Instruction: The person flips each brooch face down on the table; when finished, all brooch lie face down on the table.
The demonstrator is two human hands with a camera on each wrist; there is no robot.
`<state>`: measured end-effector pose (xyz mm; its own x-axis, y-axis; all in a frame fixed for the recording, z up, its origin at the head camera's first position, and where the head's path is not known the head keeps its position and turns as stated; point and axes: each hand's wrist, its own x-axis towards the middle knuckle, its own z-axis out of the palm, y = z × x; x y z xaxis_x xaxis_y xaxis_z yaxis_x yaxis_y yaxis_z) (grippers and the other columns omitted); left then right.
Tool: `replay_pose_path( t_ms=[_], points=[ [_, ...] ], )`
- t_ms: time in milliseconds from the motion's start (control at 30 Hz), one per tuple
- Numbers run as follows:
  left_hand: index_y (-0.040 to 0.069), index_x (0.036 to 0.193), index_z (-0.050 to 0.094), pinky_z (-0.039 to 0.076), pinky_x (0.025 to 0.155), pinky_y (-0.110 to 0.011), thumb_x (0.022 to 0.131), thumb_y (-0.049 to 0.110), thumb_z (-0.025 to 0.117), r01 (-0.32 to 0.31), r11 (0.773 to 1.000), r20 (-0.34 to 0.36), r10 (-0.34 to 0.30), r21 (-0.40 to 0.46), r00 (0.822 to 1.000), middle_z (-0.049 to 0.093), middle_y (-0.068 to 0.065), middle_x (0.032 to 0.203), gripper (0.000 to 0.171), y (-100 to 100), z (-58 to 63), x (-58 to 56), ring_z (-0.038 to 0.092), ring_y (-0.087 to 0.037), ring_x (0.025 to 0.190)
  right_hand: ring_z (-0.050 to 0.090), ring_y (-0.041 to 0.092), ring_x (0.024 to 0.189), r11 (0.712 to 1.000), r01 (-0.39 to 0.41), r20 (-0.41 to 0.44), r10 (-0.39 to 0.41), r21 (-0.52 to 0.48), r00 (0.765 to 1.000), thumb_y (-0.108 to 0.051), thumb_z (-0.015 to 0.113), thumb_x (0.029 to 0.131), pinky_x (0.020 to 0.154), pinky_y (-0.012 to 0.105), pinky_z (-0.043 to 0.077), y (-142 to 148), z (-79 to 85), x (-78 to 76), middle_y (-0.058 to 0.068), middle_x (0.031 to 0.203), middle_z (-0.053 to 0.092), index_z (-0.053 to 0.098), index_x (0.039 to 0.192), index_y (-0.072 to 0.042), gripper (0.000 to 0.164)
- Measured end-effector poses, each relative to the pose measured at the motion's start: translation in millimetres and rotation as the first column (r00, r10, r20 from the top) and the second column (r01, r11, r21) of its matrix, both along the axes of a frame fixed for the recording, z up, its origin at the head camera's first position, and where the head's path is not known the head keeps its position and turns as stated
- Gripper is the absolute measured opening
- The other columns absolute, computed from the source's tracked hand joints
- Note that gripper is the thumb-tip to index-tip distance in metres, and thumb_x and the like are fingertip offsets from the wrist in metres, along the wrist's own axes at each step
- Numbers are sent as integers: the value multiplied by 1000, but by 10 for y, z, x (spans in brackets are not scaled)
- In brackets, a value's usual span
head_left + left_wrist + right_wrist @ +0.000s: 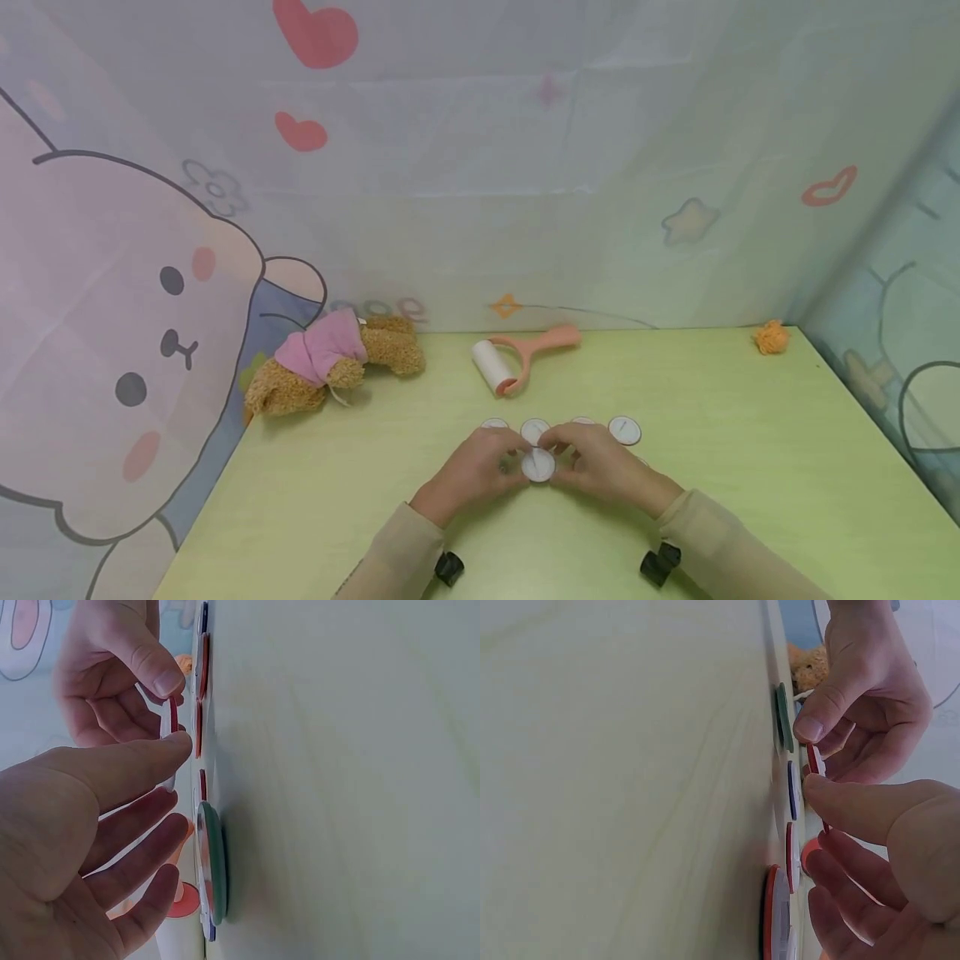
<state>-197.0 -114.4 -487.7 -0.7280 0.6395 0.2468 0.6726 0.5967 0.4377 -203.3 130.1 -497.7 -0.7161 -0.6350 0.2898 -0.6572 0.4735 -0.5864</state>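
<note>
A small round white disc (537,466) with a thin line on its face is held between both hands, tilted up off the table. Its edge looks red in the left wrist view, where the disc (169,720) shows side-on. My left hand (480,468) pinches its left side with thumb and fingertips. On the right side, my right hand (600,465) pinches it as well. Several similar discs lie flat around the hands, including one disc (624,430) behind the right hand. A green-edged disc (215,862) lies below the left hand, and a red-edged one (775,915) below the right.
Behind the discs lies a lint roller (492,367) with a peach handle. A brown plush toy (322,354) in a pink top lies at the back left. A small orange fuzzy object (771,337) sits near the back right corner. A printed curtain (480,167) hangs behind the table.
</note>
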Motion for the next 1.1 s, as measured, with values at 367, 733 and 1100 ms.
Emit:
replay_pose_path(
  t_ms=[367,733,1100],
  points=[
    [8,104,79,51,78,-21,81,18,93,-13,996,11,14,-89,1000,76,2,98,29,29,-6,-3,60,-9,84,70,18,98,998,18,0,-18,55,1000,-17,90,84,78,32,59,-8,9,0,-2,107,76,73,118,-13,38],
    [11,100,78,47,71,-20,78,18,94,-37,990,23,40,-138,999,75,4,93,28,69,31,29,51,-4,77,69,13,97,995,2,22,-4,101,1000,-14,89,84,84,32,58,-33,-5,0,-3,106,76,73,117,-13,38],
    [12,103,79,47,73,-19,80,19,93,-61,990,58,69,-126,996,75,5,96,28,78,12,9,52,-3,79,67,14,90,997,1,22,-3,83,1000,-10,90,82,76,26,55,-17,-31,-25,-2,103,75,74,113,-11,34]
  ],
)
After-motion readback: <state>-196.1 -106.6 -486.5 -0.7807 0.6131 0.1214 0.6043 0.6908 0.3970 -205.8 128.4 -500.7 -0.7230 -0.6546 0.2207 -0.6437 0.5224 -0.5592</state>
